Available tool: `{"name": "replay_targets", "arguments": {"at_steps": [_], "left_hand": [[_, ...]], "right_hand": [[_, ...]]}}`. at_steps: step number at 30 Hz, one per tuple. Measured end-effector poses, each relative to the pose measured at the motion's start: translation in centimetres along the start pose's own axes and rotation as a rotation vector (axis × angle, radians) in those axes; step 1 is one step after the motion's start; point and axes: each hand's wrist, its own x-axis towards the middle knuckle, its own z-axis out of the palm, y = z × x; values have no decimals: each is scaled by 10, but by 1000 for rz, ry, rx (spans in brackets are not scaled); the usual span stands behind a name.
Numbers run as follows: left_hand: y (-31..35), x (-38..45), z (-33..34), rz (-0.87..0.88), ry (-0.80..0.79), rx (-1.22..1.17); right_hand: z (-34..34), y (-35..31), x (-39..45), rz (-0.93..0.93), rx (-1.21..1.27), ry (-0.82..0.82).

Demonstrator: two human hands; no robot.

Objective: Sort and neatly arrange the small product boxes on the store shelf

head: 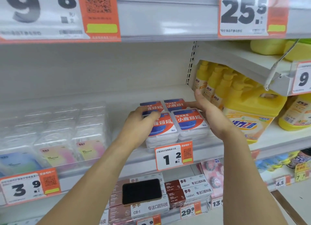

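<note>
**Two hands at the floss boxes on the shelf**

Head view: four small clear boxes with red-blue labels stand in two rows on the white shelf (pixel 235 145), above the price tag (pixel 174 155). The left hand (pixel 140 118) lies on the front left box (pixel 164 128), fingers curled over its top. The right hand (pixel 207 112) is flat and open beside the front right box (pixel 191 123), touching the stack's right side. Yellow bottles (pixel 217 85) stand just right.

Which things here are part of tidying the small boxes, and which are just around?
In the job: red and blue floss boxes, left hand, right hand, shelf.
Just around: yellow detergent bottles, clear packs, black phone, price tag.
</note>
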Motion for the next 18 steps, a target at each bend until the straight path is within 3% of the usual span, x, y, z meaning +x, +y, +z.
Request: {"name": "replay_targets", "arguments": {"at_steps": [6,18], "left_hand": [[-10,-19,-1,125,31,221],[-12,-25,8,126,29,203]], "right_hand": [[1,-2,-24,-182,-99,109],[8,6,-24,-210,-112,110]]}}
